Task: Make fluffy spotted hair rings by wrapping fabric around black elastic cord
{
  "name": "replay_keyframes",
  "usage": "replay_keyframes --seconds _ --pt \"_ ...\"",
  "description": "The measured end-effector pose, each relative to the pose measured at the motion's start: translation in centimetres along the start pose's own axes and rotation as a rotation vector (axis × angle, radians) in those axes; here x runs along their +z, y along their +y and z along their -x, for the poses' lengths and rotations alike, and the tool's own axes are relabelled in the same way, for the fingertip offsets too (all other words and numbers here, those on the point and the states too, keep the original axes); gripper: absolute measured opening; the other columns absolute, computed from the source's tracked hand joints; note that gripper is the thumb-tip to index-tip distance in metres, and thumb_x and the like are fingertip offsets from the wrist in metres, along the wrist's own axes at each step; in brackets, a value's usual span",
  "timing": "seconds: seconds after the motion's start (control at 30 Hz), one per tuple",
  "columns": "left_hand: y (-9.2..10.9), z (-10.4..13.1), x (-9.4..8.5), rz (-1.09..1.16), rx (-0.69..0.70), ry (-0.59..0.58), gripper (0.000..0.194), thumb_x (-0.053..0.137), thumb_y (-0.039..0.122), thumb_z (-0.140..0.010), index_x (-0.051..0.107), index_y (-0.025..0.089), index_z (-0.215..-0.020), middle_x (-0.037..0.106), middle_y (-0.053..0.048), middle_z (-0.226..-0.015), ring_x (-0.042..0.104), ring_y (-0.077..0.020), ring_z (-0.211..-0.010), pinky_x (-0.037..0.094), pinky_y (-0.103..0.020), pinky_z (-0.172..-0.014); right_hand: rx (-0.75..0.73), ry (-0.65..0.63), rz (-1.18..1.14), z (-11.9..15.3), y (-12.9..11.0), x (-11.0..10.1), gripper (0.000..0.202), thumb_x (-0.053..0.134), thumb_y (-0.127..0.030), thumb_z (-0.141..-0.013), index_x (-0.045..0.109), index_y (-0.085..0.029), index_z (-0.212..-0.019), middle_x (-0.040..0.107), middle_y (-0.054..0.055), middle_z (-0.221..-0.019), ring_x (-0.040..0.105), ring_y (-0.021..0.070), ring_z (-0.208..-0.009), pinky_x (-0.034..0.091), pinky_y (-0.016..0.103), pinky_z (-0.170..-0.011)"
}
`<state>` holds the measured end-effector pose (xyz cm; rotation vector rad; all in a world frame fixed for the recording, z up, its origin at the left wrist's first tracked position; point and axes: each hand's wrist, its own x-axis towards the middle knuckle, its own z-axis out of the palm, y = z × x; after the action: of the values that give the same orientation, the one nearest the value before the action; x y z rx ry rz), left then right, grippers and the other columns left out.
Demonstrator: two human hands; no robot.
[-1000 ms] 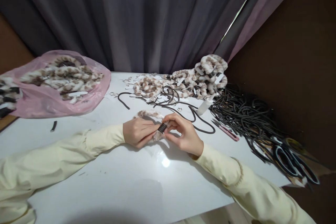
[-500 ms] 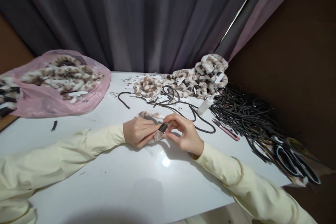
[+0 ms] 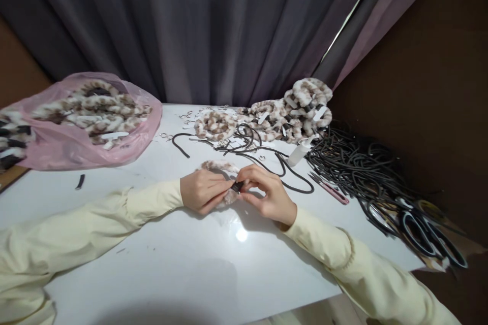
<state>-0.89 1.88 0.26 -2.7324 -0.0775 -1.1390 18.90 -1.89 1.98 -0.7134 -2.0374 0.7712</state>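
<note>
Head view, hands: the left hand [image 3: 204,192] and right hand [image 3: 267,194] meet at the middle of the white table [image 3: 213,264], fingertips nearly touching.
Left hand: curled closed around the end of a furry spotted band [image 3: 219,166], thumb and fingers pinching it where it meets a small black ribbed piece [image 3: 237,186].
Right hand: fingers bent and closed in a pinch on the same black ribbed piece from the other side; the palm rests near the table.
Furry spotted band: arcs up and behind the left hand, lying on the table just in front of the knuckles; its near end is hidden in the fingers.
Sleeves: both arms wear cream sleeves [image 3: 95,218] that cross the table from the lower corners.
Pink bag [image 3: 76,150]: far left of the table, open, filled with more furry spotted bands.
Pile of furry bands [image 3: 293,111]: at the back of the table by the curtain, some with white tags.
Loose black cords [image 3: 274,162]: looped on the table between that pile and the hands.
Black cord heap [image 3: 354,167]: at the right edge, large and tangled.
White bottle [image 3: 299,152]: lying tilted beside the heap.
Pink cutters [image 3: 331,190]: on the table right of the right hand.
Scissors [image 3: 427,233]: black-handled, at the far right corner.
Curtain [image 3: 190,25]: dark grey, hanging behind the table.
</note>
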Motion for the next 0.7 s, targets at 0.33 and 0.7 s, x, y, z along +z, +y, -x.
replay_keyframes --seconds 0.33,0.7 --pt "-0.07 0.14 0.04 0.027 -0.003 -0.023 0.035 0.043 0.01 -0.073 0.048 0.005 -0.107 0.064 -0.01 -0.064 0.059 -0.018 -0.056 0.045 -0.025 -0.046 -0.002 -0.01 0.003 0.02 0.05 -0.06 0.017 0.059 -0.013 -0.075 0.055 -0.018 -0.09 0.052 0.007 -0.092 0.056 0.0126 -0.068 0.054 0.028 -0.061" --pt "-0.11 0.2 0.17 0.04 -0.009 -0.01 0.033 0.043 0.009 -0.074 0.051 0.004 -0.105 0.063 -0.009 -0.064 0.058 -0.0174 -0.055 0.043 -0.025 -0.046 -0.006 -0.008 0.003 0.03 0.2 -0.04 0.018 0.058 -0.011 -0.074 0.055 -0.017 -0.091 0.052 0.007 -0.091 0.054 0.0117 -0.067 0.054 0.027 -0.061"
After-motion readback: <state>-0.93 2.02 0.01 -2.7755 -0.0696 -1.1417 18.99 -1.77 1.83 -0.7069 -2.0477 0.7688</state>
